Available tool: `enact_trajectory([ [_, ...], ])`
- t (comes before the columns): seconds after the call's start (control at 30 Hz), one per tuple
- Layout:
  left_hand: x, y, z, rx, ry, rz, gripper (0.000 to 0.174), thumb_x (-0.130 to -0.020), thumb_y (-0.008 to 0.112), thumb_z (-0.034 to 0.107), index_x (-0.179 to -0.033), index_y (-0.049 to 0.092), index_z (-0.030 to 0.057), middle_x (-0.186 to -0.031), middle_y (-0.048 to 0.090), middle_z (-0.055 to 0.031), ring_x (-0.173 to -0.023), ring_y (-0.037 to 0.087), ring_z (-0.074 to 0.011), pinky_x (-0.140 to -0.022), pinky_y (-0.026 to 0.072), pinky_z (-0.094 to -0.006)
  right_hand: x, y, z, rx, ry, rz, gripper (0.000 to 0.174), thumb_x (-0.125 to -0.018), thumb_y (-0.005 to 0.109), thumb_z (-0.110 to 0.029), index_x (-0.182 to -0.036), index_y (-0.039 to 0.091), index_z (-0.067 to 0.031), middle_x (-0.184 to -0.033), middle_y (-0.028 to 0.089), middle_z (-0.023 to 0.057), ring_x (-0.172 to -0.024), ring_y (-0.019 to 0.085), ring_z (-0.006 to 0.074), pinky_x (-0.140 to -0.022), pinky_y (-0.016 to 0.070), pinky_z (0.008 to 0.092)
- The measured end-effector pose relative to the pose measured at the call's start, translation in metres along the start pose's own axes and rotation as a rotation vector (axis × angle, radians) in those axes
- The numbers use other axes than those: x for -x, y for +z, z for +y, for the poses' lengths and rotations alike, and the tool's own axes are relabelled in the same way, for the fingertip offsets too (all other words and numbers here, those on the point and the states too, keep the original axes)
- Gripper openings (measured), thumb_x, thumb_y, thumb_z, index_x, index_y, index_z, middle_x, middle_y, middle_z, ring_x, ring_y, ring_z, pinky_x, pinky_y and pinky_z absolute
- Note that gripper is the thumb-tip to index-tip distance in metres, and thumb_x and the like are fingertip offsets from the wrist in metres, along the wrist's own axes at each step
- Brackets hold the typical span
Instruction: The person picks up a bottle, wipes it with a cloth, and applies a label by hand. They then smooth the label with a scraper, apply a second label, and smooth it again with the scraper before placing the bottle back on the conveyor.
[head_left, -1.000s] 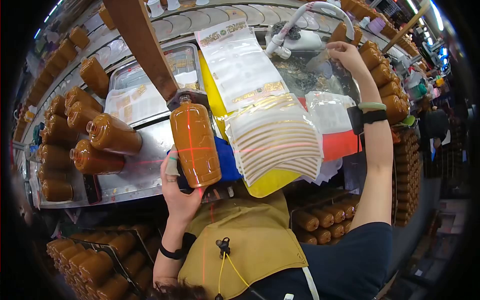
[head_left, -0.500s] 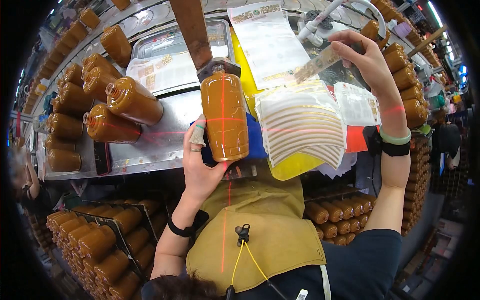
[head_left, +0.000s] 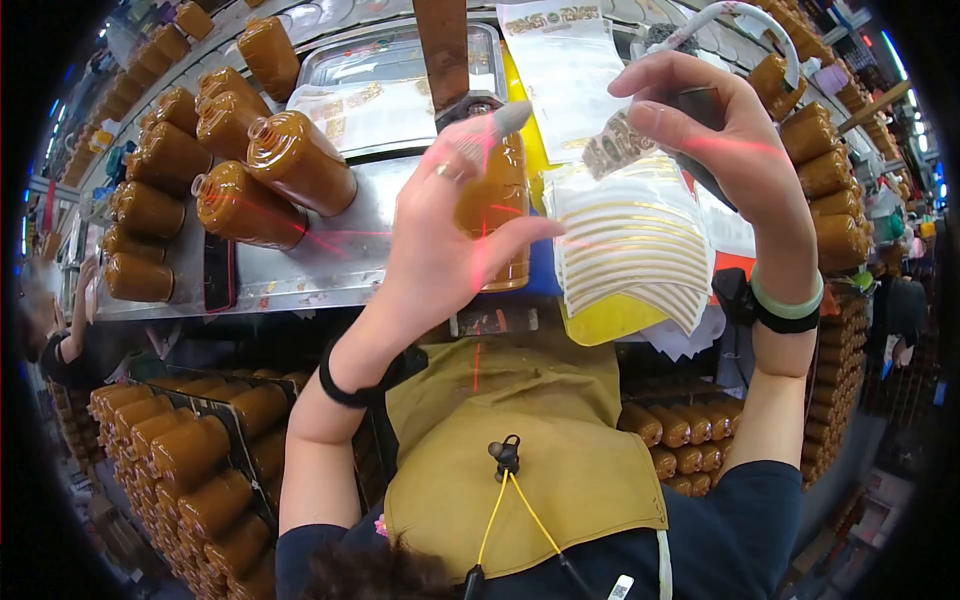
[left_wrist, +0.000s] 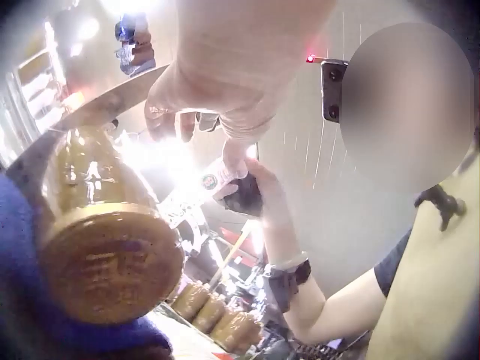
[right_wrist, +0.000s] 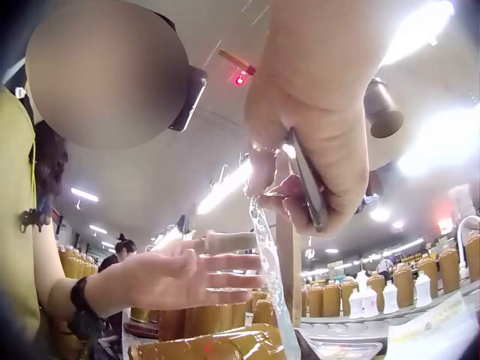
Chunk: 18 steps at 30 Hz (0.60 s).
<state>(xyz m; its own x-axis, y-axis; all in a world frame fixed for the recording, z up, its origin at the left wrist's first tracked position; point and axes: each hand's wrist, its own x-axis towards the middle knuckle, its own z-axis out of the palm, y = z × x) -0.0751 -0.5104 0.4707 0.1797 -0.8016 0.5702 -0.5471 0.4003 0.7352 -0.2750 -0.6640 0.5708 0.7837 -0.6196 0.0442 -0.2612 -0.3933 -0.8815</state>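
Note:
A glossy brown bottle (head_left: 512, 190) lies with its neck toward a bracket under a wooden post, red laser lines across it. My left hand (head_left: 440, 225) is held over the bottle, fingers extended and thumb spread, with a cover on one finger. My right hand (head_left: 740, 135) pinches a limp, clear decal strip (head_left: 615, 146) with gold-brown print between thumb and fingers. In the right wrist view the strip (right_wrist: 268, 259) hangs down by the left fingertips. A flat, dark-edged tool (right_wrist: 306, 184) is tucked in the right palm. The bottle's embossed base (left_wrist: 112, 262) faces the left wrist camera.
Fanned decal sheets (head_left: 630, 240) lie on a yellow board (head_left: 605, 325) right of the bottle. Several brown bottles (head_left: 300, 165) stand at left, near a phone (head_left: 219, 272). A metal tray (head_left: 400, 60) sits behind; a white curved tap (head_left: 735, 12) is at back right.
My right hand has brought the decal strip from the water basin leftward, close to the bottle. My left hand has let go of the bottle's side and lifted over it.

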Motion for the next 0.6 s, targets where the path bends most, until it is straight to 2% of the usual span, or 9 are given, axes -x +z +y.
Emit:
enact_trajectory([
  [0.07,-0.019,0.011,-0.003,0.124,0.043,-0.011,0.079,-0.071,0.093,0.019,-0.139,0.057,-0.0009,-0.126,0.065,-0.0138,-0.116,0.062,-0.025,-0.101,0.0492,-0.0369,0.001,0.006,-0.002,-0.121,-0.145,-0.049,0.025,-0.093,0.076,-0.014,-0.114,0.072,-0.0009,-0.095,0.068,-0.0007,-0.087,0.06,0.0039,-0.077,0.0479,0.0205],
  [0.13,-0.027,0.02,-0.008,0.427,-0.166,-0.118,0.072,-0.073,0.091,0.013,-0.137,0.059,0.001,-0.11,0.068,-0.0073,-0.101,0.063,-0.0164,-0.092,0.0514,-0.0312,0.004,0.008,-0.005,-0.163,-0.154,-0.045,0.026,-0.093,0.076,-0.012,-0.115,0.071,-0.0003,-0.091,0.066,-0.0023,-0.083,0.058,0.0028,-0.075,0.0469,0.0195],
  [0.17,-0.029,0.019,-0.005,0.54,-0.276,-0.153,0.059,-0.077,0.087,0.006,-0.131,0.064,0.0022,-0.096,0.068,-0.0006,-0.09,0.062,-0.009,-0.083,0.0519,-0.0257,0.005,0.009,-0.004,-0.154,-0.162,-0.024,0.026,-0.092,0.077,-0.011,-0.115,0.071,-0.0005,-0.089,0.064,-0.0032,-0.081,0.057,0.0024,-0.074,0.0463,0.0191],
  [0.27,-0.024,0.01,0.008,0.568,-0.423,-0.169,0.049,-0.08,0.085,0.002,-0.126,0.068,0.0025,-0.091,0.066,0.0017,-0.082,0.062,-0.0054,-0.078,0.0522,-0.0225,0.009,0.01,0.008,-0.126,-0.192,0.017,0.028,-0.09,0.077,-0.008,-0.116,0.07,-0.001,-0.082,0.058,-0.0059,-0.075,0.052,0.0016,-0.07,0.0438,0.0188],
  [0.3,-0.022,0.01,0.008,0.589,-0.436,-0.148,0.043,-0.082,0.083,0.001,-0.124,0.07,0.002,-0.092,0.068,0.0011,-0.081,0.062,-0.0041,-0.077,0.053,-0.021,0.011,0.012,0.012,-0.098,-0.188,0.03,0.027,-0.09,0.077,-0.007,-0.116,0.071,-0.0009,-0.081,0.057,-0.0064,-0.074,0.051,0.0015,-0.069,0.0429,0.0191],
  [0.47,-0.017,-0.001,0.008,0.464,-0.474,-0.185,0.044,-0.084,0.082,0.002,-0.127,0.069,-0.0001,-0.096,0.074,-0.0037,-0.087,0.067,-0.006,-0.083,0.0544,-0.0231,0.013,0.022,0.023,-0.031,-0.183,0.071,0.027,-0.087,0.077,-0.003,-0.114,0.071,-0.0012,-0.077,0.055,-0.0066,-0.072,0.048,0.0015,-0.067,0.0409,0.0197],
  [0.5,-0.018,-0.003,0.008,0.41,-0.434,-0.215,0.043,-0.086,0.079,0.002,-0.128,0.069,-0.0005,-0.099,0.075,-0.0051,-0.088,0.068,-0.0073,-0.084,0.0545,-0.0241,0.015,0.02,0.021,-0.009,-0.126,0.033,0.033,-0.086,0.078,0.0,-0.118,0.07,-0.0022,-0.083,0.059,-0.0044,-0.079,0.054,0.0014,-0.072,0.0453,0.0187],
  [0.53,-0.018,-0.006,0.009,0.357,-0.393,-0.246,0.042,-0.088,0.077,0.001,-0.128,0.068,-0.0009,-0.102,0.076,-0.0065,-0.089,0.069,-0.0085,-0.086,0.0547,-0.0251,0.015,0.022,0.022,-0.012,-0.127,0.033,0.033,-0.086,0.078,0.0,-0.118,0.07,-0.0022,-0.083,0.059,-0.0044,-0.079,0.054,0.0014,-0.072,0.0453,0.0187],
  [0.6,-0.019,-0.01,0.01,0.325,-0.38,-0.27,0.04,-0.089,0.076,0.003,-0.128,0.069,0.0,-0.102,0.076,-0.005,-0.094,0.068,-0.0079,-0.088,0.0537,-0.0253,0.014,0.027,0.026,0.022,-0.146,0.081,0.024,-0.085,0.079,-0.007,-0.108,0.074,-0.0025,-0.074,0.056,-0.0062,-0.07,0.048,0.0024,-0.065,0.0408,0.0212],
])
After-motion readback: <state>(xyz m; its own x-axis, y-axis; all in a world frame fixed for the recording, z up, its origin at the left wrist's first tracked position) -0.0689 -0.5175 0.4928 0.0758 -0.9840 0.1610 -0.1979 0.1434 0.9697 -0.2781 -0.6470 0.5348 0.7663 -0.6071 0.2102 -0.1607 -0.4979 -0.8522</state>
